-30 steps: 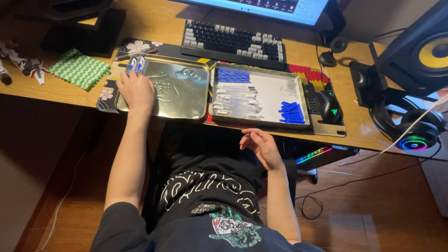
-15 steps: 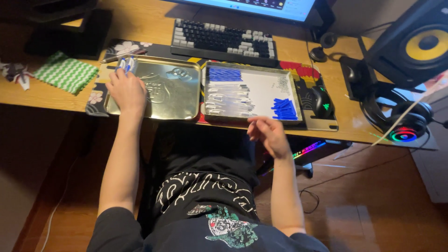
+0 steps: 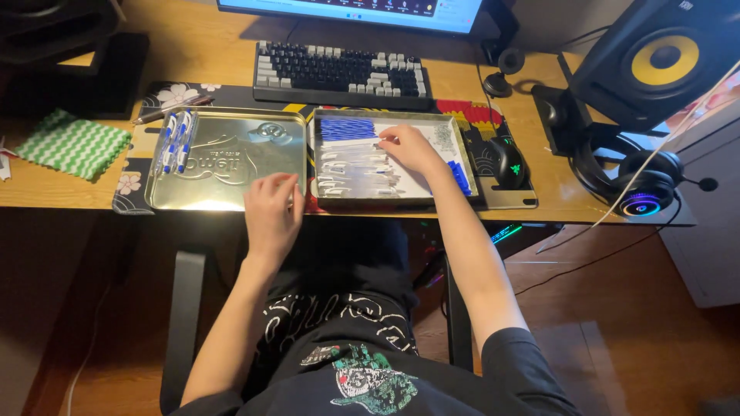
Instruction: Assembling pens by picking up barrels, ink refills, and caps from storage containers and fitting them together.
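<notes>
A: Where are the hands, and what do they hold?

B: The right hand (image 3: 412, 148) lies in the shallow tray (image 3: 455, 142), fingers bent down onto the row of clear pen barrels (image 3: 351, 166). Whether it has pinched one cannot be told. The left hand (image 3: 271, 212) is loosely curled and apparently empty at the near edge of the bench (image 3: 223, 54), just over the near right corner of the metal tin lid (image 3: 223, 158).

A: Which step is shown?

B: Probably picking a part for pen assembly. Blue refills (image 3: 347, 128) lie at the tray's far side, blue caps (image 3: 460, 177) at its right. Finished pens (image 3: 176, 141) rest at the lid's left end.

A: What does the next move call for?

B: Likely a fine pinch on one barrel, lifted clear of its neighbours.
</notes>
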